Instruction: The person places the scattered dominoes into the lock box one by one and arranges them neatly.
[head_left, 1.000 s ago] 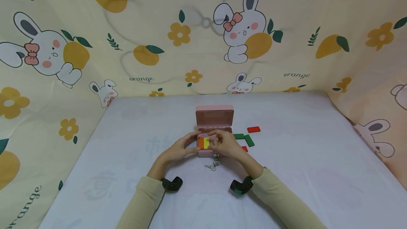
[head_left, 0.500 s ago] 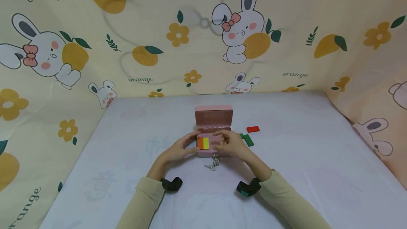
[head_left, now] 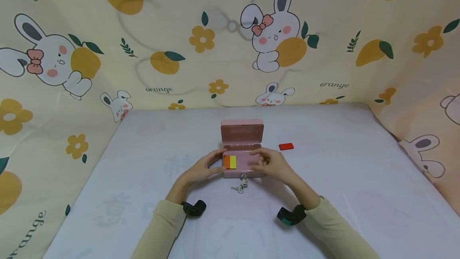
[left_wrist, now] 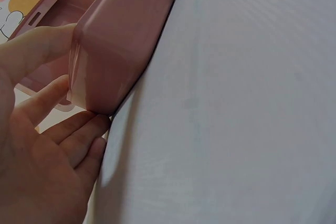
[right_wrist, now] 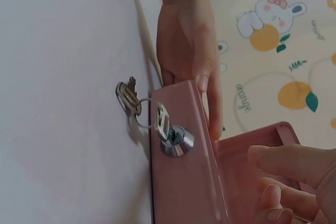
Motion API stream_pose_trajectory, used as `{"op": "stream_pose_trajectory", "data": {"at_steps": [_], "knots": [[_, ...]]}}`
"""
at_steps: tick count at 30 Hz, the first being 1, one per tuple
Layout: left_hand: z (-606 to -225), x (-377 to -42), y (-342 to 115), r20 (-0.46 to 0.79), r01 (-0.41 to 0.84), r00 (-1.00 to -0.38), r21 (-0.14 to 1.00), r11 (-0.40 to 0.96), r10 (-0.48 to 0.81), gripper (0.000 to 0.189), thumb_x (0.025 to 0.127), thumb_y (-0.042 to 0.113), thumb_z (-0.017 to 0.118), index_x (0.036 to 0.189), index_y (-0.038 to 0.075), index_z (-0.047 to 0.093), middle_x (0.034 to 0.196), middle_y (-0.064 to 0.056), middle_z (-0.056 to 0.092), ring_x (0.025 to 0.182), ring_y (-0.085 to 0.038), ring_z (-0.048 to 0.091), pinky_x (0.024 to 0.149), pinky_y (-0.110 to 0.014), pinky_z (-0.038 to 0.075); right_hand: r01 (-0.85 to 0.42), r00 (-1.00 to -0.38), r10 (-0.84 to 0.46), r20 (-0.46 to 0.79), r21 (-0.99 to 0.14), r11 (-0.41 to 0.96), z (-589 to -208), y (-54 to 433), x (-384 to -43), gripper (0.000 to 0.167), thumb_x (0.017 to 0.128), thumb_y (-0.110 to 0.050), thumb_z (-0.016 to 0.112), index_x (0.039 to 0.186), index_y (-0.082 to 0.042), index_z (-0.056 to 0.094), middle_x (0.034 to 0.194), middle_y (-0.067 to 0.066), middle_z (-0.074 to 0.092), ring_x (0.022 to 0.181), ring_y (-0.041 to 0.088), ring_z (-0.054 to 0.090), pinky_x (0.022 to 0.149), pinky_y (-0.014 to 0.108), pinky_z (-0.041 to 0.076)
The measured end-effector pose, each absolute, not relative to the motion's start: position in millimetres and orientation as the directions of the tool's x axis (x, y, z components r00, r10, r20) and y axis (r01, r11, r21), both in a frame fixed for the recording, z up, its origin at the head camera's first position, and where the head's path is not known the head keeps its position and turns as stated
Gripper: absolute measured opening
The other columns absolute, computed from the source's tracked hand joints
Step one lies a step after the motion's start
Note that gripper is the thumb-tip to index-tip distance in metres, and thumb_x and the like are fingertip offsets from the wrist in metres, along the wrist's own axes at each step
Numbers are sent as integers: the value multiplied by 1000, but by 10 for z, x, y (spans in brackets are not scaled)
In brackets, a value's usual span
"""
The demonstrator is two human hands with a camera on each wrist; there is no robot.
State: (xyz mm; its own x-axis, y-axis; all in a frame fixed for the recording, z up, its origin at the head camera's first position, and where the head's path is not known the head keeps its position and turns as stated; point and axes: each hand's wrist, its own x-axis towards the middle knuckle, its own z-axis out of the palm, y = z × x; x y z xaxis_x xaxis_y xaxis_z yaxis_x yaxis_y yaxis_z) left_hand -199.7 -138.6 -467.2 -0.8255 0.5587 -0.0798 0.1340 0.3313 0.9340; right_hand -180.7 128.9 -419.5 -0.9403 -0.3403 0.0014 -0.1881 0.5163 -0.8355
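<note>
Pink is the box [head_left: 231, 174], lid [head_left: 242, 134] up, in from the middle of the worktop's [head_left: 143, 219] back edge. My left grip [head_left: 203, 168] holds its left end. My right grip [head_left: 274, 166] is loose and free at its right edge. An orange block [head_left: 226, 162] and a yellow block [head_left: 233, 162] sit inside, left. Keys [head_left: 240, 189] hang in front.

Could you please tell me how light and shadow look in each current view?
Head view: soft shadows on the white cloth beside the left sleeve and right sleeve; left wrist view: rather dim, with a shadow beside the pink box and faint ripple lines at upper right; right wrist view: bright glints on the metal lock, shadow near the loose key.
</note>
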Motion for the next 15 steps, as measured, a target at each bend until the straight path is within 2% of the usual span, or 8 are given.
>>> {"op": "stream_pose_trajectory", "data": {"at_steps": [5,15], "knots": [[-4694,-1996,-1392,-72,156,-831,922,355,552,65,93,23,63,150,12,32,160,-13,29,148,-36,28,122,-54,23,-176,-947,-322,-8,-824,538,-4211,1357,-1797,39,81,-10,75,115,4,64,70,2,47,66,12,43,54,16,35],[-4659,-1992,-1375,-122,98,-831,928,359,542,64,94,18,61,151,14,30,161,-8,27,151,-31,23,125,-49,20,-187,-950,-313,6,-812,553,-4223,1500,-1784,40,80,-14,78,113,4,65,69,1,49,65,8,43,54,16,35]]}}
